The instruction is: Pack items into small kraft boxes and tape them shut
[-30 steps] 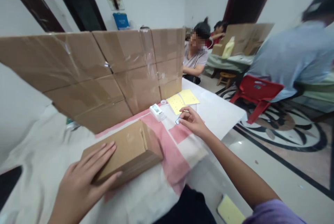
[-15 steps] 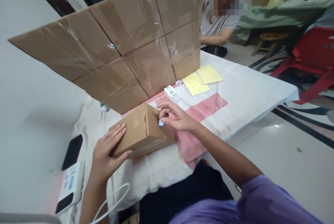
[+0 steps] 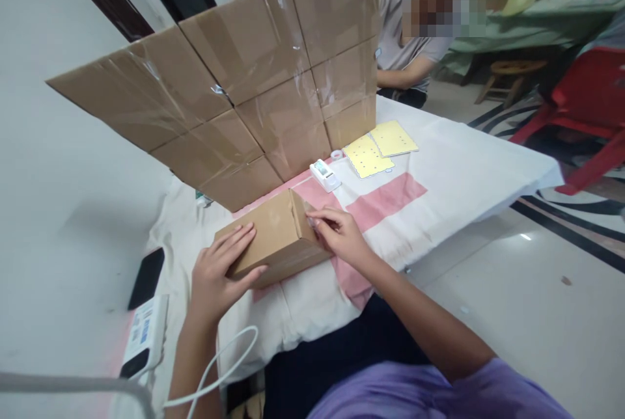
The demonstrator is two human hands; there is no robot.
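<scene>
A closed brown cardboard box (image 3: 273, 224) lies on the cloth-covered table before me. My left hand (image 3: 222, 272) rests on its near left part, fingers stretched over the top and thumb along the front side, steadying it. At the box's right end, my right hand (image 3: 339, 233) is pinched, its thumb and forefinger against the end face. Between those fingertips shows a bit of a small pale label (image 3: 311, 220); most of it is hidden. Beyond the box lies a white handheld device (image 3: 325, 175) with a small screen.
A tall taped cardboard panel (image 3: 273, 100) stands behind the box. Yellow sticker sheets (image 3: 370, 155) and a tape roll (image 3: 336, 155) lie on the table (image 3: 469, 165). At left are a black phone (image 3: 146, 278), a power strip (image 3: 146, 334) and a white cable (image 3: 229, 373). Another person (image 3: 410, 54) sits beyond.
My right hand has brought the blue-edged white label from just off the box to its right end face. The left hand stays on the box. The whole view has shifted slightly.
</scene>
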